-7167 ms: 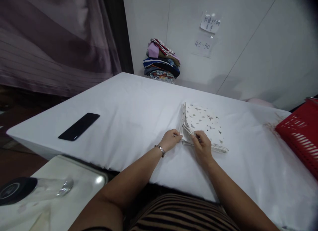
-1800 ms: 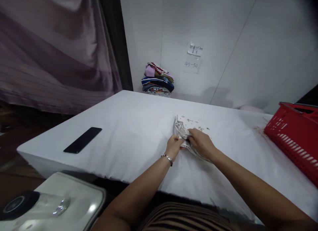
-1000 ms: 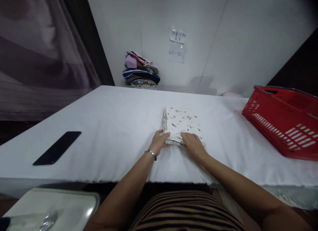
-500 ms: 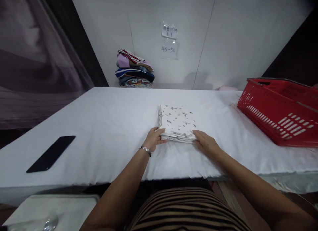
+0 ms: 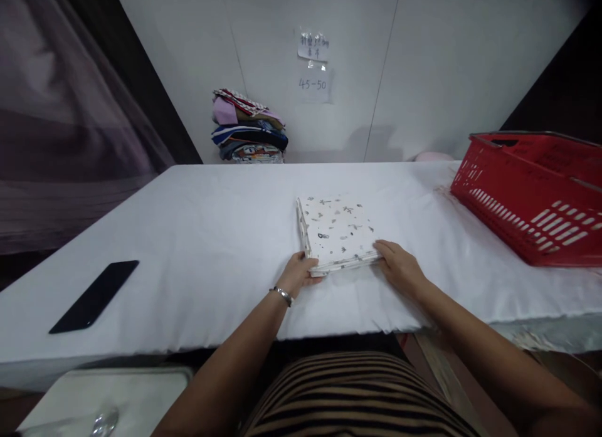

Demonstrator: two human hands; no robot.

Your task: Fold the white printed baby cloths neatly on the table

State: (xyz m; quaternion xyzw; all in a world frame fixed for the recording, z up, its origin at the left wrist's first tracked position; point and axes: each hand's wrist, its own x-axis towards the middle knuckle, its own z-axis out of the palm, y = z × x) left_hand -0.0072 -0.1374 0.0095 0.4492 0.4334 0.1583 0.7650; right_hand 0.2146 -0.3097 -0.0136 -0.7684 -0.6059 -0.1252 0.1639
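Note:
A square of folded white cloth (image 5: pixel 336 227) with a small dark print sits at the middle of the white-covered table (image 5: pixel 226 236). Its layers show along the front and left edges. My left hand (image 5: pixel 298 274) grips its near left corner, thumb on top and fingers underneath. At the near right corner my right hand (image 5: pixel 399 264) holds the edge, thumb and fingers partly hidden by the cloth and by the hand itself. The cloth lies slightly turned, its right front corner farther from me than its left.
A red plastic basket (image 5: pixel 531 205) stands at the right of the table. A black phone-like slab (image 5: pixel 94 297) lies at the left. Folded fabrics (image 5: pixel 249 126) are piled against the back wall, left of two paper signs (image 5: pixel 314 86). A white stool-like surface (image 5: pixel 108 399) is below the front edge.
The folded cloth has turned slightly, its left front corner drawn toward me and its right side shifted a little rightward. Both hands have kept hold of it. The view has tilted slightly.

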